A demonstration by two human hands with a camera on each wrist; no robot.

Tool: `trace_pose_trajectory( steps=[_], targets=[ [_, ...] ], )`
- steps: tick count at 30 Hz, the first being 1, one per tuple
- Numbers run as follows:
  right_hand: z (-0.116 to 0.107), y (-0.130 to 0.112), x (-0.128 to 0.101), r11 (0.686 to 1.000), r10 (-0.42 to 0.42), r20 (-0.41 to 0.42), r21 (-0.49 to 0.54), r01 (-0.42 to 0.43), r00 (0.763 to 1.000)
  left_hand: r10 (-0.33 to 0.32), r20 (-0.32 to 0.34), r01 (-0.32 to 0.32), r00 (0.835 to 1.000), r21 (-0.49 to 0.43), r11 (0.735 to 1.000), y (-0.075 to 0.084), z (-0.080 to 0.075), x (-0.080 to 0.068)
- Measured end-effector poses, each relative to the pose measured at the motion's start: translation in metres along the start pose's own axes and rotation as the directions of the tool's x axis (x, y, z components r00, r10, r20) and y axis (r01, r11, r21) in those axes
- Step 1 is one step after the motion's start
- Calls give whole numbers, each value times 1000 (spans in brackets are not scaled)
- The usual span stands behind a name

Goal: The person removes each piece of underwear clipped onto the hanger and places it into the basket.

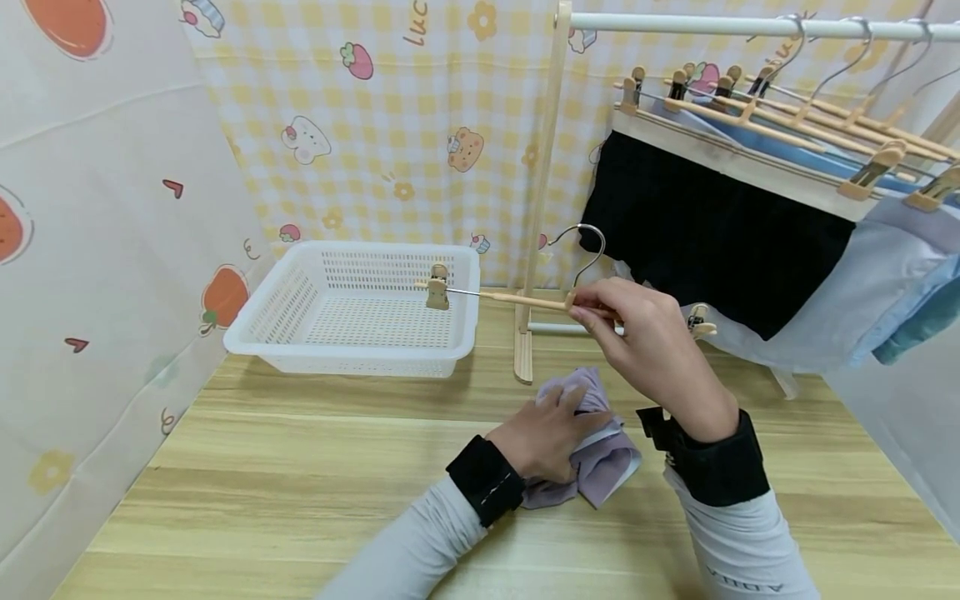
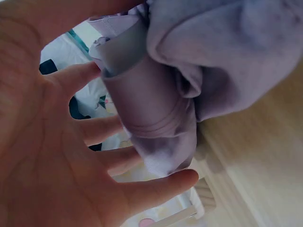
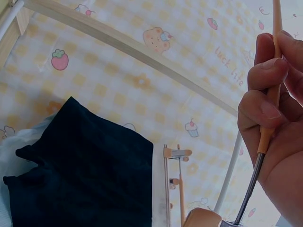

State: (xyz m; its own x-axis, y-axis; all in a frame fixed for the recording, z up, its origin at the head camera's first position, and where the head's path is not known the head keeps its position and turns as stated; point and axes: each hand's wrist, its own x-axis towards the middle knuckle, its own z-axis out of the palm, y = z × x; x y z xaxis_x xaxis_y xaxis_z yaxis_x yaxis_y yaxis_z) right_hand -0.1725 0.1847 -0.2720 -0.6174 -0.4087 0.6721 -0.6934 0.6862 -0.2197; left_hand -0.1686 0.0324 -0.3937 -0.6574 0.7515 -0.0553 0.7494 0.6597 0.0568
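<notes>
My right hand (image 1: 648, 333) holds a clip hanger (image 1: 525, 300) by the middle of its wooden bar, curled fingers showing in the right wrist view. Its metal hook points up, and a wooden clip (image 1: 438, 292) at its left end overlaps the white basket in the head view. The other clip (image 1: 701, 323) shows beyond the hand, near the black garment. On the table below, a crumpled light purple garment (image 1: 600, 467) lies in folds. My left hand (image 1: 543, 437) rests on it with fingers spread; the left wrist view shows the fingers nearly straight along the purple cloth (image 2: 147, 99).
A white perforated basket (image 1: 345, 360) stands at the back left, with no garments in it. Right of it rises a rack with a white rail (image 1: 675, 25) and a wooden post (image 1: 546, 167). Several clip hangers hang there, with black shorts (image 1: 697, 217) in front of pale blue garments (image 1: 892, 267).
</notes>
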Motion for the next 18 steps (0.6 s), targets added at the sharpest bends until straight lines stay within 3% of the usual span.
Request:
trace_pose_trajectory(
  steps=[3, 10, 18],
  targets=[
    [0, 0, 0, 1000, -2, -3, 2, 2, 1000, -13, 36, 14, 999, -26, 1000, 0, 1, 2],
    [0, 0, 1, 1000, 7, 10, 1, -7, 1000, -26, 65, 26, 998, 6, 1000, 7, -1, 5],
    [1, -1, 1, 1000, 14, 22, 13, -14, 1000, 13, -66, -6, 998, 95, 995, 13, 2, 8]
  ],
)
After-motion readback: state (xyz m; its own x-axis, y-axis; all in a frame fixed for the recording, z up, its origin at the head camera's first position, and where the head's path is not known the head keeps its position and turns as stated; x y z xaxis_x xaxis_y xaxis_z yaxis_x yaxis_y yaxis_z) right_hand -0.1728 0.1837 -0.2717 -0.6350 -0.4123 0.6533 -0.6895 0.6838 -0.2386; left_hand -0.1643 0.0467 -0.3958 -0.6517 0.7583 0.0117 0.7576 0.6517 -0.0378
